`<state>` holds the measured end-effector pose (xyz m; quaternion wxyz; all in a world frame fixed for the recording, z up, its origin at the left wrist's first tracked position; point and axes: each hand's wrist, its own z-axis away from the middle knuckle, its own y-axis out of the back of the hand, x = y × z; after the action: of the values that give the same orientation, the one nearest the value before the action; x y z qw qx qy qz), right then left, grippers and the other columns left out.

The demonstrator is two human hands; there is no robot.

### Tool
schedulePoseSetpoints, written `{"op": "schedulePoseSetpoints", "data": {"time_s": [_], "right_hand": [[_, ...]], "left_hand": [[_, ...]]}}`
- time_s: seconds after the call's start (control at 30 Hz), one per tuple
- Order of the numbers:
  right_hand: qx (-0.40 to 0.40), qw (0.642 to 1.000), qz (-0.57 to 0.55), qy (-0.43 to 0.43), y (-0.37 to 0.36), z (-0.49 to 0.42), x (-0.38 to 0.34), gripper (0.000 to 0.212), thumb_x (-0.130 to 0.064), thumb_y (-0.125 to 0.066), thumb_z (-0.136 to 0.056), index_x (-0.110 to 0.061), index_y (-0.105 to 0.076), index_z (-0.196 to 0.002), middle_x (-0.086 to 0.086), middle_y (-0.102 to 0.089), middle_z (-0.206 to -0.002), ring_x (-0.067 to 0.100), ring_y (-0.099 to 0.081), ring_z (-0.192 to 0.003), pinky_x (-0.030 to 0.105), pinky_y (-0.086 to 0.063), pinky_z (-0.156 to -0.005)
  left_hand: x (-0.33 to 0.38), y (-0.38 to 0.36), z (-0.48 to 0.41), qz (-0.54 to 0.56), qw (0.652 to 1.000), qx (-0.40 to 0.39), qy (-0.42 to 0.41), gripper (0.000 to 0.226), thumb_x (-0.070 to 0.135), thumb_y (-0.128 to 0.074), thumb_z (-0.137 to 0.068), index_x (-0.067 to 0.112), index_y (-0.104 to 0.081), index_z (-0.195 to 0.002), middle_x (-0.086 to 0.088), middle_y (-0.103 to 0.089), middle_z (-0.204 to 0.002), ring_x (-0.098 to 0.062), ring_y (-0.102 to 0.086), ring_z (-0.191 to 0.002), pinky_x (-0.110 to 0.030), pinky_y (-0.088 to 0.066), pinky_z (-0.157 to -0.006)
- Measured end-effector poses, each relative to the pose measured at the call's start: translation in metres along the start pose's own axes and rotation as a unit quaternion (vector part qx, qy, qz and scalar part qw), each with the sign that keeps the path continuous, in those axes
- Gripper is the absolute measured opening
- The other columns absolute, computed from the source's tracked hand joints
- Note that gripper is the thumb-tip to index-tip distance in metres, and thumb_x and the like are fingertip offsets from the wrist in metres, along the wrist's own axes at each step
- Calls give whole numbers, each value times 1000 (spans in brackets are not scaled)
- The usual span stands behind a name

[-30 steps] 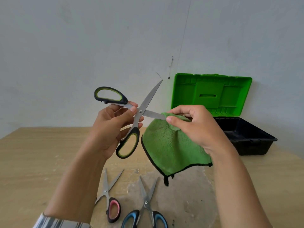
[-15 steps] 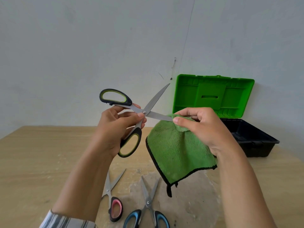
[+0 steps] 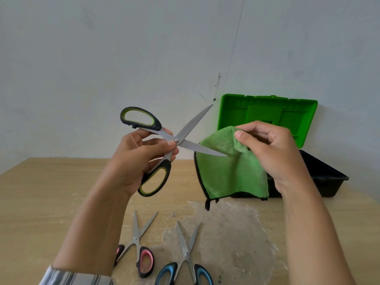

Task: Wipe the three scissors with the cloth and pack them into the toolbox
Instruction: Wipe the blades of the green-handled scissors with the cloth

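Observation:
My left hand (image 3: pixel 139 159) grips the green-and-black scissors (image 3: pixel 191 126) near the pivot, blades spread wide in the air. The lower blade's tip lies against the green cloth (image 3: pixel 230 173), which my right hand (image 3: pixel 271 153) pinches at its top so it hangs down. On the table below lie the pink-handled scissors (image 3: pixel 139 245) and the blue-handled scissors (image 3: pixel 186 256), both with blades open. The toolbox (image 3: pixel 320 171) stands open at the back right, green lid up against the wall, black tray partly hidden behind the cloth and my right hand.
A wooden table (image 3: pixel 41 202) carries everything; it has a pale, worn patch (image 3: pixel 232 239) in front of the toolbox. A grey wall rises right behind the table and toolbox.
My right hand has drawn the cloth to the right, off the lower blade, so the blade now shows up to its tip. The scissors have stayed in my left hand.

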<state>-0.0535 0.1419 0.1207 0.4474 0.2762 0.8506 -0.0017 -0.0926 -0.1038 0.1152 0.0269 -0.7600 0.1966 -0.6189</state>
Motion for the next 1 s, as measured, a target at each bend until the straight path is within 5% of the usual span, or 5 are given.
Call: {"op": "schedulePoseSetpoints", "data": {"time_s": [0.37, 0.63, 0.73, 0.87, 1.0], "right_hand": [[-129, 989, 40, 61, -27, 7, -15, 15, -30, -64, -96, -32, -78, -103, -22, -76, -87, -4, -67, -83, 9, -48, -76], [-109, 991, 75, 24, -29, 7, -10, 14, -30, -79, -85, -31, -77, -99, -19, -74, -99, -15, -63, -98, -5, -38, -72], [-89, 990, 108, 28, -32, 8, -11, 6, -34, -75, -88, -34, -73, -93, -19, -73, -98, -7, -63, -99, 7, -43, -74], [-65, 994, 87, 4, -42, 11, -13, 7, -36, -69, -93, -30, -71, -95, 0, -75, -97, 29, -66, -97, 40, -52, -87], [-50, 996, 66, -12, -45, 9, -12, 9, -37, -71, -91, -28, -73, -95, -9, -74, -95, 14, -67, -92, 35, -55, -82]], "left_hand": [[-6, -11, -2, 43, 999, 23, -11, 18, -8, -69, -79, 8, -66, -86, -7, -67, -65, -19, -70, -62, -25, -60, -62], [-8, -17, -2, 31, 999, 11, -25, 19, -8, -70, -79, 9, -65, -85, -8, -67, -65, -22, -68, -63, -25, -60, -60], [-8, -18, -2, 33, 999, 11, -26, 18, -8, -70, -79, 9, -65, -85, -8, -67, -64, -21, -69, -63, -26, -60, -61], [-8, -19, -1, 41, 999, 14, -28, 17, -8, -69, -80, 8, -65, -86, -9, -67, -66, -20, -70, -63, -27, -61, -63], [-6, -16, -1, 40, 998, 24, -30, 18, -7, -71, -79, 7, -65, -89, -8, -68, -66, -20, -71, -65, -27, -61, -65]]}}
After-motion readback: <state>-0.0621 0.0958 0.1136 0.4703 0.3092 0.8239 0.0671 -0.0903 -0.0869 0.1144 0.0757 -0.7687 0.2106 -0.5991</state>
